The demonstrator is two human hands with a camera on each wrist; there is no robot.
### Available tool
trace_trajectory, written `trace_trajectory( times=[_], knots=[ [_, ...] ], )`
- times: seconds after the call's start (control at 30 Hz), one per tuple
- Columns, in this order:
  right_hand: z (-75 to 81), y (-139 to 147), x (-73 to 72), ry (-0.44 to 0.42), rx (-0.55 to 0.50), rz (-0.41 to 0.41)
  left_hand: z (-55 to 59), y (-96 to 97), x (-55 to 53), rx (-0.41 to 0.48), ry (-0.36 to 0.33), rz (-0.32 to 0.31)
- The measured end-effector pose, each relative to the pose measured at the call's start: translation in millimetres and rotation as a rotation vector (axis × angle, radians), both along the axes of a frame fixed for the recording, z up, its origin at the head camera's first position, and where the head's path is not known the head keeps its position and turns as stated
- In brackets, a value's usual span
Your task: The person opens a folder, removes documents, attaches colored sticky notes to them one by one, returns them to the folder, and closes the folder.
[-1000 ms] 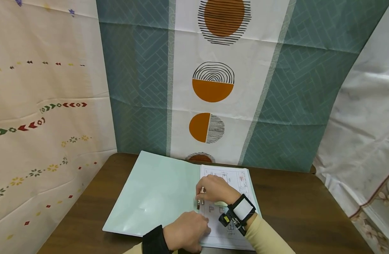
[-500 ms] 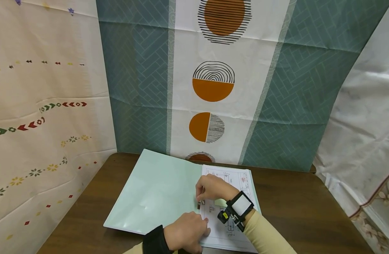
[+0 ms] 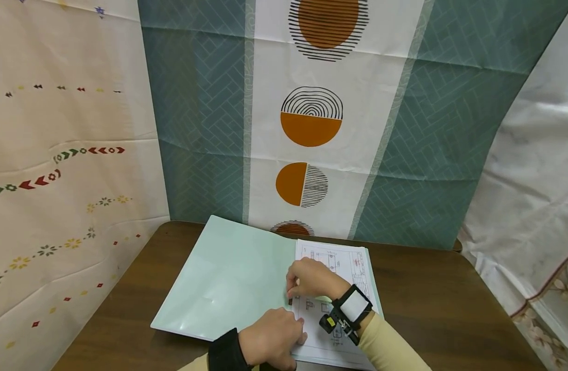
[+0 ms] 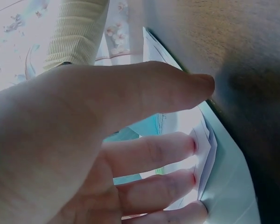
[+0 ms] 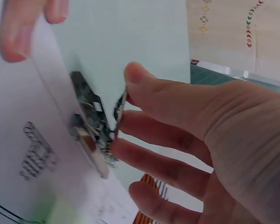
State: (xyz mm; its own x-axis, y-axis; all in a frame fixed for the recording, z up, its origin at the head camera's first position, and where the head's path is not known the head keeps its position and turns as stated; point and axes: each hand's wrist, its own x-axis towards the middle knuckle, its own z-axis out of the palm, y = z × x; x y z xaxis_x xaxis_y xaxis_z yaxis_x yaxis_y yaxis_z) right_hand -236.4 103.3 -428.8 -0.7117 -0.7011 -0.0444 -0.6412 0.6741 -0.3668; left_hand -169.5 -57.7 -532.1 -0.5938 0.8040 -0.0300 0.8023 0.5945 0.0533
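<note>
A pale green folder [image 3: 233, 281] lies spread on the table, with printed drawing sheets [image 3: 332, 337] on its right side. At its spine is a metal lever clip [image 5: 91, 140], mostly covered by fingers in the head view. My right hand [image 3: 313, 278] pinches the clip's raised thin metal lever [image 5: 120, 112] between thumb and fingers, in the right wrist view. My left hand [image 3: 274, 335] rests at the lower left of the sheets. Its fairly straight fingers [image 4: 151, 154] touch the paper, and the thumb [image 4: 177, 88] reaches past the folder's lower edge.
Brown table surface [image 3: 432, 304] extends on both sides of the folder. A patterned curtain [image 3: 209, 129] hangs behind the table, with pale cloths at the left [image 3: 80, 206] and right [image 3: 534, 206]. A light green patch [image 5: 65, 212] shows among the sheets.
My right hand has dipped slightly, and its fingers now cover more of the clip in the head view. The folder has shifted a little. My left hand has stayed in place.
</note>
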Motion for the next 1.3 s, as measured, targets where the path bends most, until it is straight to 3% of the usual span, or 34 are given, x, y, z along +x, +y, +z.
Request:
trace_trajectory(
  times=[0.17,0.43,0.67,0.8,1.03,1.3],
  knots=[
    [-7.5,1.3,6.2,0.074,0.001,0.029,2.0,-0.4,1.2,-0.013,0.018,-0.021],
    [-21.7,2.3,8.4,0.105,-0.018,0.015,-8.4,-2.5,-0.5,-0.012,0.121,-0.047],
    [-27.3,3.9,10.7,0.133,-0.015,0.030,-9.9,-1.0,0.7,0.002,0.087,-0.047],
    [-29.2,5.2,11.2,0.157,-0.004,0.029,-9.1,-0.4,1.3,0.022,0.117,-0.049],
    [-31.4,6.1,14.5,0.187,-0.001,0.011,-1.3,2.1,4.3,0.018,0.107,-0.040],
    [-37.6,6.6,19.2,0.241,-0.023,-0.009,-6.5,-0.8,2.0,0.037,0.099,-0.047]
  ],
)
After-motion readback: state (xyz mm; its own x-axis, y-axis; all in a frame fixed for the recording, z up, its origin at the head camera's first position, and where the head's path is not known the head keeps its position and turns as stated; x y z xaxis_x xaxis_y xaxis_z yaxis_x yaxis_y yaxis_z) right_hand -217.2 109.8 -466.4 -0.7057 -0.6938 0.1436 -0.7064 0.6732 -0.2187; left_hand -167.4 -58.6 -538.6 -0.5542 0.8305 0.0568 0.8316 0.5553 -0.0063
